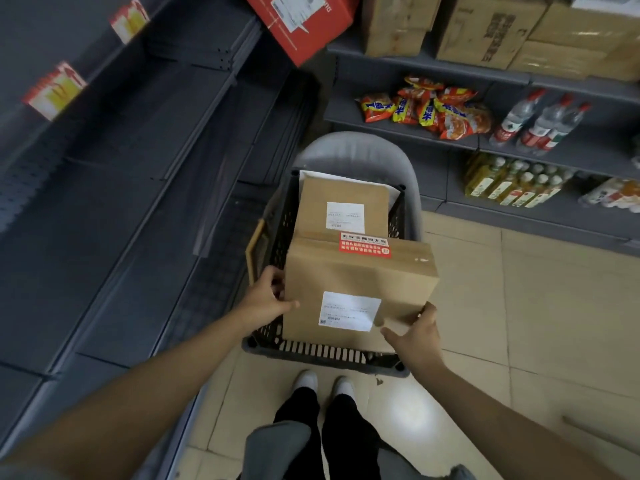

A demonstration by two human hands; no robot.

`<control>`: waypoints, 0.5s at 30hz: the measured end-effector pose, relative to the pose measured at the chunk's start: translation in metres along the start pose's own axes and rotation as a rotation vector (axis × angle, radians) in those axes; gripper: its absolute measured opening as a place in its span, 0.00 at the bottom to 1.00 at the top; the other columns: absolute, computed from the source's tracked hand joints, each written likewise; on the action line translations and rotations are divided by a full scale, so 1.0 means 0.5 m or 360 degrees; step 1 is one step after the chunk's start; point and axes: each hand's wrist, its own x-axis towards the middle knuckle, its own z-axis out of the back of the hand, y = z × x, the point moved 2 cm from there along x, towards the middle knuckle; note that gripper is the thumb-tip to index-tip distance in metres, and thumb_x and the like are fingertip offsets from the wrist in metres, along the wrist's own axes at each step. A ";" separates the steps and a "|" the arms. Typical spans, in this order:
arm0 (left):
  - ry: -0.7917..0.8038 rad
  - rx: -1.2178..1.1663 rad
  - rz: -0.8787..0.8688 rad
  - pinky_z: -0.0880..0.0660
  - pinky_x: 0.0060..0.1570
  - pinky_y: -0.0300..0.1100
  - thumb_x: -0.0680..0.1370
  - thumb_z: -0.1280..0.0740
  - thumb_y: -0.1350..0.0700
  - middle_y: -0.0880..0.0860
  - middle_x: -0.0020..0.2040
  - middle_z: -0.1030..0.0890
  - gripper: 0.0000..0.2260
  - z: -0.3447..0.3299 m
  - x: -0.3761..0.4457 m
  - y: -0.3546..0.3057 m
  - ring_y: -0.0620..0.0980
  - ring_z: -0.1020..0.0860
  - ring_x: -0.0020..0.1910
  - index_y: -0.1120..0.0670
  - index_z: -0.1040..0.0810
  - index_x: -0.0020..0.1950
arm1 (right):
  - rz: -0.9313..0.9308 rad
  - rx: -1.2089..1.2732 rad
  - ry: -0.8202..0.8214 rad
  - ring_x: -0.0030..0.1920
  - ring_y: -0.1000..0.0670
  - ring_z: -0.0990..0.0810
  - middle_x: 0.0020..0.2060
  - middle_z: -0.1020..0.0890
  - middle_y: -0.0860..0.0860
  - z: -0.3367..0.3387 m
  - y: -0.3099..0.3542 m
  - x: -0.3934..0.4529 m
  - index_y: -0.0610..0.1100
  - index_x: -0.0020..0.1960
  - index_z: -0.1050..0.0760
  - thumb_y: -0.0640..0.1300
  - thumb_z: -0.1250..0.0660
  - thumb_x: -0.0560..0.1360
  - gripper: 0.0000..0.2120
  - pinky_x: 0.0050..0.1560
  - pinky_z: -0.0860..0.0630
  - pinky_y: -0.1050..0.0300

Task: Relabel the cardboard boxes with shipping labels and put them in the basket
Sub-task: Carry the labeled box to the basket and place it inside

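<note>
Two cardboard boxes sit in the black basket [277, 261]; the near box [360, 289] covers part of the far box [343, 206], and label print is too small to read. Left hand [266, 299] grips its left edge, right hand [412, 336] holds its right corner, fingers partly hidden.

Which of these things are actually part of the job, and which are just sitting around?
Part of the job: held cardboard box, its white label, second labelled box, black basket, left hand, right hand.

Lying about: snack packets, water bottles, red box.
</note>
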 end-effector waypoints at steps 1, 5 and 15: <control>0.0002 0.0049 0.0009 0.28 0.64 0.55 0.70 0.24 0.59 0.52 0.64 0.26 0.26 0.003 0.001 0.008 0.50 0.26 0.64 0.50 0.35 0.61 | -0.0013 -0.0053 0.0040 0.55 0.44 0.24 0.55 0.25 0.46 -0.003 -0.002 0.001 0.41 0.62 0.39 0.45 0.23 0.65 0.34 0.47 0.28 0.55; -0.0036 0.0323 0.0029 0.28 0.65 0.55 0.69 0.23 0.60 0.53 0.65 0.26 0.35 0.013 -0.001 0.044 0.52 0.27 0.65 0.49 0.40 0.69 | 0.0013 -0.0379 0.0198 0.43 0.45 0.24 0.40 0.25 0.50 -0.014 -0.015 0.006 0.44 0.52 0.36 0.37 0.32 0.69 0.16 0.39 0.28 0.54; 0.0783 0.0182 0.0260 0.38 0.73 0.53 0.58 0.18 0.48 0.49 0.72 0.36 0.63 0.018 -0.015 0.086 0.50 0.36 0.72 0.43 0.63 0.77 | -0.0343 0.0184 0.0367 0.48 0.48 0.22 0.48 0.21 0.50 -0.032 -0.047 -0.023 0.48 0.64 0.32 0.34 0.31 0.69 0.26 0.42 0.25 0.56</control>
